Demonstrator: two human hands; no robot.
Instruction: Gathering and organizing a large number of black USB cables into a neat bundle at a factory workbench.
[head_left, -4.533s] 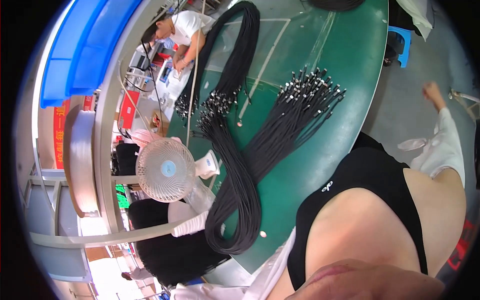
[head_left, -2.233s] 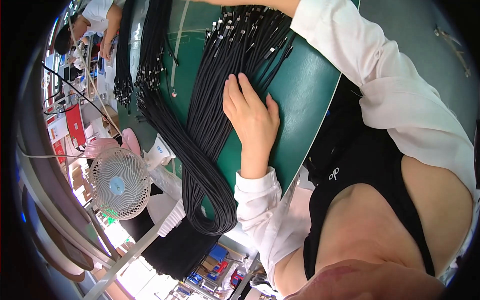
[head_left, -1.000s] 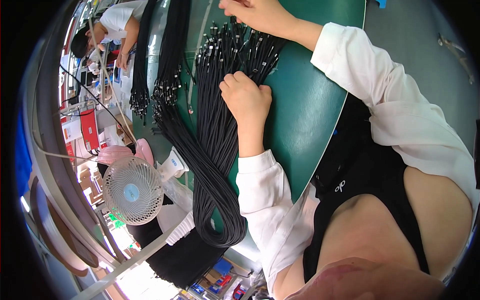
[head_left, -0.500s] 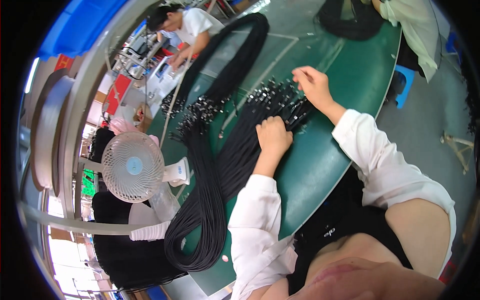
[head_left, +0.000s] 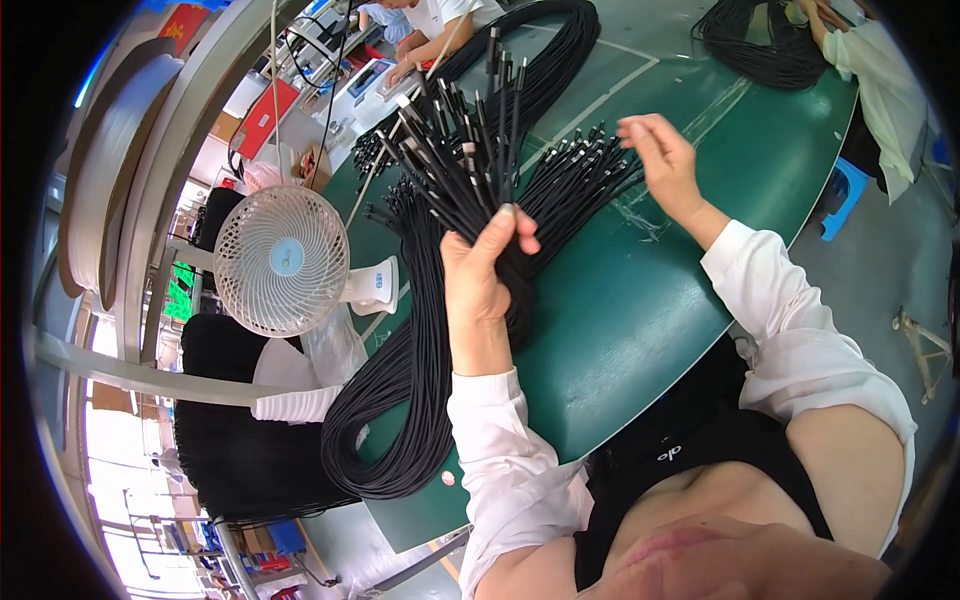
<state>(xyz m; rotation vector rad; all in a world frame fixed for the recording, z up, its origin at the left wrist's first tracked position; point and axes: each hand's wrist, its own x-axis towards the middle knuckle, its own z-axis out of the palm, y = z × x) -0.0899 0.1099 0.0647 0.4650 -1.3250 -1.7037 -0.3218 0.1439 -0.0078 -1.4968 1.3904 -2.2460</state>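
My left hand [head_left: 480,275] is wrapped round a thick bunch of black cables [head_left: 475,165]. Their metal-tipped connector ends fan upward above the fist, raised off the table. Behind it, more cable ends [head_left: 585,165] lie spread on the green table [head_left: 610,340]. Just right of these ends hovers my right hand [head_left: 668,170], its fingers loosely bent and the thumb apart, with nothing visible in it. To the left, a looped cable bundle [head_left: 400,440] curves round near the table's edge.
A white fan [head_left: 283,258] stands left of the cables. Further cable coils [head_left: 560,60] lie at the far side, one [head_left: 765,40] beside another person's hands. One more person [head_left: 440,25] works at the back. A blue stool [head_left: 845,195] is at right.
My left hand has turned and lifted a bunch of cables off the table, moving left. My right hand has shifted slightly right. The whole view has also shifted.
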